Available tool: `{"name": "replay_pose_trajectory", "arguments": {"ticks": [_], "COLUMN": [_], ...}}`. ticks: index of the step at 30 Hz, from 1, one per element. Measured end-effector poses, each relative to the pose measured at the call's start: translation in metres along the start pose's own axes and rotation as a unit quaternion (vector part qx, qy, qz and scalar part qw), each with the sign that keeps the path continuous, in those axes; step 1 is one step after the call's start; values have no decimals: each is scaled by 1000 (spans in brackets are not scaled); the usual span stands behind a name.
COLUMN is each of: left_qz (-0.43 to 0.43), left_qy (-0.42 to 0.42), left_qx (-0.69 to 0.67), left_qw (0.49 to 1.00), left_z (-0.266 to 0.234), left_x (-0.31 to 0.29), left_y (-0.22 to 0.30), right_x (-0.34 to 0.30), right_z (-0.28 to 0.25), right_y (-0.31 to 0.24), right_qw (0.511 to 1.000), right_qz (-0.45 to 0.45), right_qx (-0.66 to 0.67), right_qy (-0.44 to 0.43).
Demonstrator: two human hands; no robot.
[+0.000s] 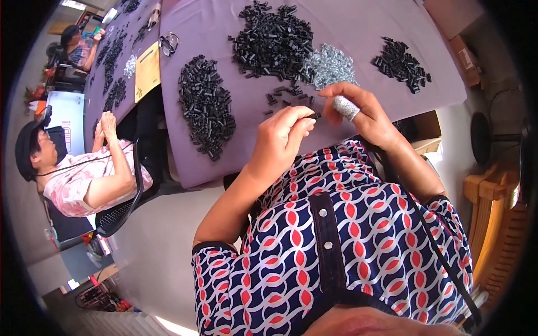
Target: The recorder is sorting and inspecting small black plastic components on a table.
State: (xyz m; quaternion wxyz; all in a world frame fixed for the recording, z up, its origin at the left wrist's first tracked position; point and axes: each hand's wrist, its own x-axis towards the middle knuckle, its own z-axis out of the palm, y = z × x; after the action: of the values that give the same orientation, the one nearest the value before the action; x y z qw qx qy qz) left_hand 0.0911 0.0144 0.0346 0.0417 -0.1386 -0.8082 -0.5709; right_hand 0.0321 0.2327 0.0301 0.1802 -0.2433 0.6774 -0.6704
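Observation:
Just over the near edge of the cloth-covered table, my left hand (280, 137) pinches a small black cylindrical part (315, 116) between thumb and fingertips. Close beside it, my right hand (367, 120) has its fingers curled in, and one finger is wrapped in silvery-white tape (346, 108). Whatever those fingertips hold is hidden. Beyond my hands lie a few loose black parts (287, 92), a heap of small clear parts (330, 66) and a large heap of black parts (273, 42). Another black heap (206, 106) spreads out to the left, a smaller one (402, 64) to the right.
A purple cloth (358, 28) covers the table. Eyeglasses (168, 43) and a yellow envelope (148, 70) lie at the left. A cardboard box (430, 131) stands by my right forearm. One co-worker (92, 168) sits at the left, another person farther back. Wooden furniture (487, 207) is at right.

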Motion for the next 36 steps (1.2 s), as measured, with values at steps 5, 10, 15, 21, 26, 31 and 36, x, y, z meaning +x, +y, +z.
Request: {"name": "replay_pose_trajectory", "arguments": {"ticks": [5,10,15,21,26,31,36], "left_qz": [7,52,202,232,223,231,239], "left_qy": [11,30,75,73,69,76,69], "left_qx": [-121,-121,8,62,76,107,212], "left_qw": [993,991,977,968,969,964,945], "left_z": [2,-2,-7,-5,-5,-1,4], "left_x": [-6,-12,-3,-1,1,2,6], "left_y": [4,11,22,24,21,15,9], "right_x": [-5,-13,-20,-21,-19,-14,-3], "right_z": [0,5,4,3,5,5,13], "right_y": [-9,-18,-22,-23,-24,-25,-26], "right_qw": [1000,999,999,997,998,995,951], "right_qz": [-9,-34,-41,-42,-43,-48,-93], "right_qx": [-14,-17,10,-6,-26,-70,-291], "right_qy": [-10,-13,-24,-57,-42,-54,-49]}}
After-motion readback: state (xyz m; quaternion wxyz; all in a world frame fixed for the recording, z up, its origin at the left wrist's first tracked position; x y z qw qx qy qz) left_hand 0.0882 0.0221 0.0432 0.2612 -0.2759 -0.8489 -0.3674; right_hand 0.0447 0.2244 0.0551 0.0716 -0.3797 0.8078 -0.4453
